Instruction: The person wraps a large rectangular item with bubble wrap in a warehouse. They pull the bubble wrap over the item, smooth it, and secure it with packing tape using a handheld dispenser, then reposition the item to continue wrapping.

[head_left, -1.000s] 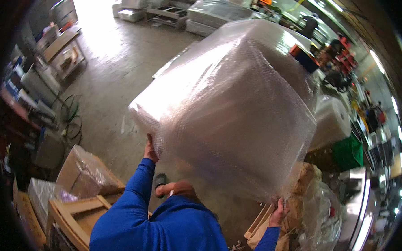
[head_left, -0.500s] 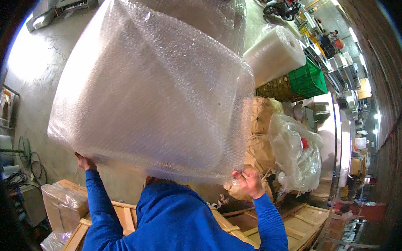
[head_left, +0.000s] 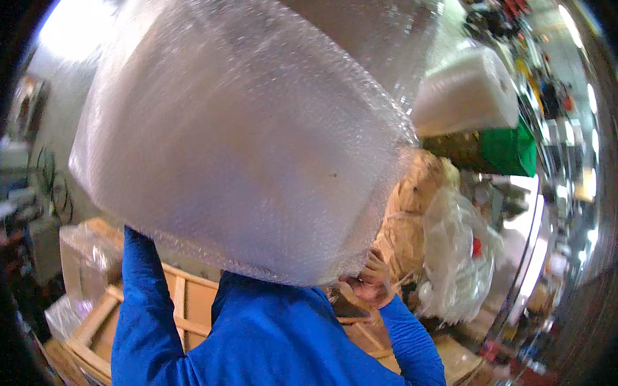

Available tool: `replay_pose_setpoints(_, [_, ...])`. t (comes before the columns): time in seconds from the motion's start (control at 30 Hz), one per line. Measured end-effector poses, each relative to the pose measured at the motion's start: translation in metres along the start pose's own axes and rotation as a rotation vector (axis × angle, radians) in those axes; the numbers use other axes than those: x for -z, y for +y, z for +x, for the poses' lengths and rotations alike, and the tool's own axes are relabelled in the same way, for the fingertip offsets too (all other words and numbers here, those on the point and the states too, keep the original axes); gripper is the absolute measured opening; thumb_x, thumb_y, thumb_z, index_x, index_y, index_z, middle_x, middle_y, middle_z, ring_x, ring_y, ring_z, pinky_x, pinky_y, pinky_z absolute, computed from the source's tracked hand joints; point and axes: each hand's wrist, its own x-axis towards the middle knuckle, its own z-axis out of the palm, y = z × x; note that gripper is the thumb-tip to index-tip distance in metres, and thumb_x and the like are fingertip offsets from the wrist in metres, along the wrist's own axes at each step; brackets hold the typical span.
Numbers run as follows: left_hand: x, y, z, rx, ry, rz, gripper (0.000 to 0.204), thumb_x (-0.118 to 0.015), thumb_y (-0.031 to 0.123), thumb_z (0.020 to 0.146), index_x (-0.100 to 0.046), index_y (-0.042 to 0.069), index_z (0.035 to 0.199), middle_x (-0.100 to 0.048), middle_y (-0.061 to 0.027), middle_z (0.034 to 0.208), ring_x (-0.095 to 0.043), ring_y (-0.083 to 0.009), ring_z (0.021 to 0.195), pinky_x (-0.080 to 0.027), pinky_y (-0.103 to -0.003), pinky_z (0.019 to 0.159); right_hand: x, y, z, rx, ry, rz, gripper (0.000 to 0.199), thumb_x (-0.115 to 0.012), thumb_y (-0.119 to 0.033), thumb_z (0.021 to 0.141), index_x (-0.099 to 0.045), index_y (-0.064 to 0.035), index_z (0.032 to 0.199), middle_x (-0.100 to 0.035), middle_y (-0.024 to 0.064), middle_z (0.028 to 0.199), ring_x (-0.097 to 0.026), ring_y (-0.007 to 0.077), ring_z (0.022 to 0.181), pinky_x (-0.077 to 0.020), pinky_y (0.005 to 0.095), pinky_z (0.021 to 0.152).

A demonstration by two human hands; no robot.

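Lower centre: blue sleeves and shoulders fill the bottom of the frame. Right hand, centre right, grip pinching the lower edge of the bubble-wrap roll. Left hand hidden behind the roll at centre left; grip state cannot be told. Roll held overhead, filling the upper centre of the frame. Behind, lower left: wooden crate frame and wrapped box. Right: clear plastic bag. Farther, upper right: second bubble-wrap roll atop green crate.
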Motion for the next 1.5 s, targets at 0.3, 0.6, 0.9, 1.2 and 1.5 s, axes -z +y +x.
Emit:
replay_pose_setpoints(0.3, [0.196, -0.010, -0.296, -0.325, -0.267, -0.204, 0.041, -0.047, 0.044, 0.104, -0.061, 0.006, 0.114, -0.063, -0.0075, 0.093, -0.064, -0.0206, 0.078, -0.053, -0.035, 0.067, -0.028, 0.055, 0.019, 0.496, -0.054, 0.239, 0.026, -0.077, -0.026, 0.087, -0.068, -0.0107, 0.106, -0.071, 0.0077, 0.103, -0.068, 0.0268, 0.091, -0.0480, 0.0449, 0.089])
replay_pose_setpoints(0.6, [0.158, 0.006, -0.551, 0.139, -0.652, -0.840, 0.043, -0.062, 0.040, 0.101, -0.056, 0.005, 0.126, -0.064, -0.0066, 0.109, -0.065, -0.0223, 0.091, -0.053, -0.039, 0.079, -0.016, 0.035, 0.029, 0.495, -0.219, 0.347, 0.015, -0.076, -0.013, 0.089, -0.068, -0.0063, 0.098, -0.070, 0.0148, 0.087, -0.067, 0.0366, 0.074, -0.0516, 0.0449, 0.064])
replay_pose_setpoints(0.9, [0.108, 0.010, -0.538, 0.435, -0.264, -0.974, 0.029, -0.044, 0.031, 0.108, -0.059, 0.007, 0.103, -0.057, -0.0044, 0.078, -0.055, -0.0197, 0.062, -0.048, -0.042, 0.054, -0.039, 0.014, 0.024, 0.460, -0.277, 0.415, 0.012, -0.075, -0.014, 0.092, -0.071, -0.0028, 0.088, -0.073, 0.0158, 0.081, -0.071, 0.0312, 0.071, -0.0532, 0.0378, 0.065])
replay_pose_setpoints(1.2, [0.085, -0.005, -0.551, 0.105, 0.145, -0.436, 0.036, -0.049, 0.029, 0.107, -0.059, -0.001, 0.091, -0.061, -0.0124, 0.076, -0.058, -0.0200, 0.072, -0.047, -0.041, 0.063, -0.038, 0.031, 0.019, 0.491, -0.367, 0.274, 0.013, -0.075, -0.016, 0.090, -0.073, -0.0062, 0.083, -0.073, 0.0106, 0.077, -0.071, 0.0274, 0.075, -0.0527, 0.0384, 0.077])
replay_pose_setpoints(1.5, [0.050, -0.023, -0.562, -0.048, 0.177, -0.286, 0.037, -0.055, 0.033, 0.103, -0.058, -0.003, 0.096, -0.065, -0.0236, 0.092, -0.062, -0.0336, 0.084, -0.049, -0.043, 0.079, -0.032, 0.078, 0.071, 0.948, -0.227, -0.039, 0.013, -0.079, -0.017, 0.085, -0.074, -0.0117, 0.095, -0.076, 0.0094, 0.102, -0.071, 0.0313, 0.096, -0.0479, 0.0488, 0.094])
